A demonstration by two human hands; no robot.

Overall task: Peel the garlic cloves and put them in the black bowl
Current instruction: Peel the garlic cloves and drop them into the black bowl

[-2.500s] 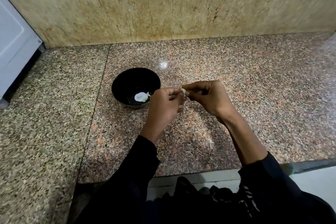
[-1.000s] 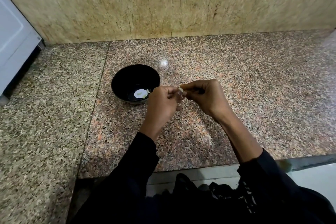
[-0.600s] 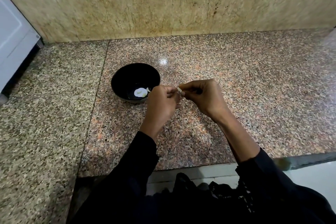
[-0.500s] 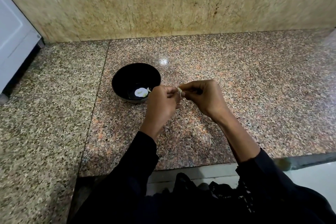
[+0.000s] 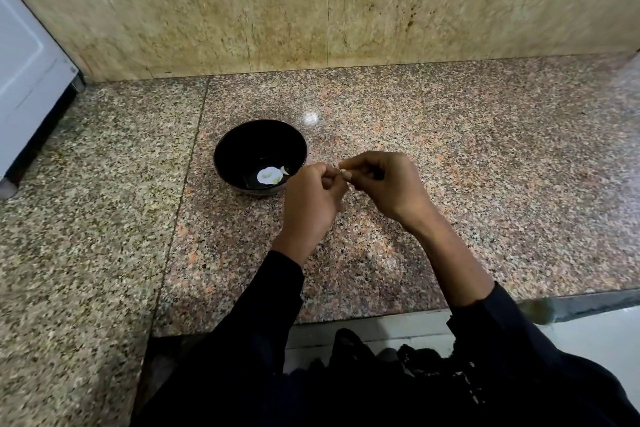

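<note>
A black bowl (image 5: 242, 146) stands on the granite counter, left of my hands, with pale peeled garlic (image 5: 269, 176) lying in its bottom. Just right of the bowl's rim, my left hand (image 5: 311, 196) and my right hand (image 5: 384, 184) meet above the counter. Both pinch one small garlic clove (image 5: 344, 174) between their fingertips. Only a pale sliver of the clove shows; the fingers hide the remainder.
The granite counter (image 5: 450, 156) runs to a beige stone wall (image 5: 311, 10) at the back. A white appliance (image 5: 27, 80) stands at the far left. The counter's front edge (image 5: 346, 319) lies close below my forearms.
My hands keep working the same clove between the fingertips and have hardly shifted. The bowl and the garlic in it have not moved.
</note>
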